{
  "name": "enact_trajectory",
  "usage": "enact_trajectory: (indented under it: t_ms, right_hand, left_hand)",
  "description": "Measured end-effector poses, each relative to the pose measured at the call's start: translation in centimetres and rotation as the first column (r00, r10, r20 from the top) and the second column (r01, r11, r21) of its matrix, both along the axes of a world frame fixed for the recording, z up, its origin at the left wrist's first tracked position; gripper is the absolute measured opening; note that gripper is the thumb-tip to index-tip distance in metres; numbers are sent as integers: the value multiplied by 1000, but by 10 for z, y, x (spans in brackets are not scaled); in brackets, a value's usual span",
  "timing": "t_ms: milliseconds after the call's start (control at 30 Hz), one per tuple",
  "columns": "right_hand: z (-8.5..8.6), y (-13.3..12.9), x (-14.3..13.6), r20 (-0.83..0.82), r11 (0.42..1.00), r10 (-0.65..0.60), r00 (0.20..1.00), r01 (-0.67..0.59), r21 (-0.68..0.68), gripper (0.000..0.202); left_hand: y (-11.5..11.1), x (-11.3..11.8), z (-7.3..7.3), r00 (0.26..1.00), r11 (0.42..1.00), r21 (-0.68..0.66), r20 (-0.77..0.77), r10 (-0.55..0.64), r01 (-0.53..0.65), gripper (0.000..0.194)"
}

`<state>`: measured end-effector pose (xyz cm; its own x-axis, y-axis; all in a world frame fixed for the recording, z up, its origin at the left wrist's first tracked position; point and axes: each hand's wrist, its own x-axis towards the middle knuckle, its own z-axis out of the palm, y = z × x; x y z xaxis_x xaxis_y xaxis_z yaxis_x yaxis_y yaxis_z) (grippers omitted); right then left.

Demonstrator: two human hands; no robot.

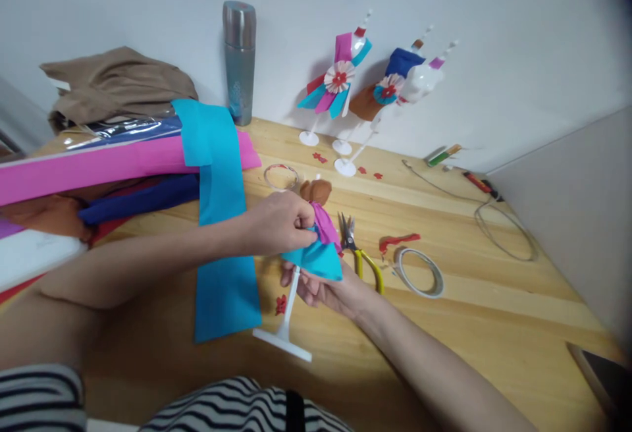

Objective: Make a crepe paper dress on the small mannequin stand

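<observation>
A small figure dressed in crepe paper (318, 261) is tilted in front of me, with a brown top, a magenta band and a blue skirt. Its white stem and flat base (284, 340) point down toward me. My left hand (279, 221) is closed, its fingertips pinching the paper at the figure's waist. From below and behind, my right hand (328, 290) holds the figure, its fingers partly hidden by the skirt and stem. Left of it lies a long blue crepe paper strip (227, 294). Scissors with yellow handles (363, 257) rest to the right.
Decorated figures on white stands (340, 83) stand by the wall. A tape roll (419, 274), red scraps (399, 241), a wire (508, 247) and a coil (280, 176) lie on the wooden table (494, 313). Crepe paper (123, 162), brown cloth (123, 86) and a thermos (239, 63) occupy the left.
</observation>
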<state>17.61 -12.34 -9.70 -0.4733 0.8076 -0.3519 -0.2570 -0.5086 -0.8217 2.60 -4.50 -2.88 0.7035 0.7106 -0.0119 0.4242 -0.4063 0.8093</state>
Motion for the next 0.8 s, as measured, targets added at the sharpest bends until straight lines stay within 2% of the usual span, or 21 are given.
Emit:
enact_trajectory:
  t_ms: [67,100,133,167,200,233,267,300,333,367,400,467,533,600,633,733,800]
  right_hand:
    - [11,-1,10,138,990,139,981,-142,12,32]
    - [19,-1,18,241,956,280,929,-294,19,24]
    - [29,-1,28,358,893,414,837,-450,19,18]
    - [38,-1,38,451,800,534,715,-599,2,19]
    - [47,0,47,531,750,561,634,-662,-2,24]
    - [54,0,54,602,747,515,611,-664,36,28]
    - [60,0,58,667,772,390,635,-620,139,31]
    - [63,-1,60,695,804,223,684,-532,265,32]
    - [63,-1,58,716,824,38,697,-427,372,31]
    - [61,-1,54,721,817,-132,680,-337,468,30]
    - [57,-1,48,720,785,-286,633,-276,555,28]
    - [47,0,36,713,701,-489,502,-260,664,24]
    - [38,3,28,689,645,-564,455,-278,711,18]
    - [33,6,27,663,632,-572,484,-255,731,18]
    - [32,7,29,653,651,-550,521,-222,726,20]
    - [29,11,36,631,771,-429,646,-102,629,24]
    - [26,13,39,614,822,-377,693,-55,567,25]
  left_hand:
    - [8,-1,-6,996,997,-73,-76,-36,31,25]
    - [12,-1,-10,994,992,-118,-94,-50,39,21]
    - [15,-2,-14,993,985,-164,-98,-64,47,19]
    - [17,-2,-18,992,977,-206,-97,-82,61,18]
    - [19,-2,-21,991,967,-244,-87,-101,77,17]
    - [20,-2,-24,990,957,-276,-74,-120,95,18]
    - [20,-1,-26,989,947,-302,-60,-135,111,18]
    - [19,-1,-27,988,938,-324,-47,-147,124,19]
    - [18,0,-28,988,930,-344,-35,-153,132,18]
    - [17,1,-29,988,923,-361,-26,-151,132,18]
    - [16,2,-29,989,917,-377,-20,-148,129,17]
    - [14,4,-29,990,909,-399,-12,-138,122,15]
    - [14,4,-29,991,912,-393,-12,-132,117,14]
    - [15,3,-29,989,924,-360,-16,-145,129,15]
    - [16,3,-29,987,930,-338,-17,-158,143,15]
    - [20,0,-27,975,935,-291,-20,-220,205,14]
    - [21,-1,-25,969,936,-268,-34,-243,226,15]
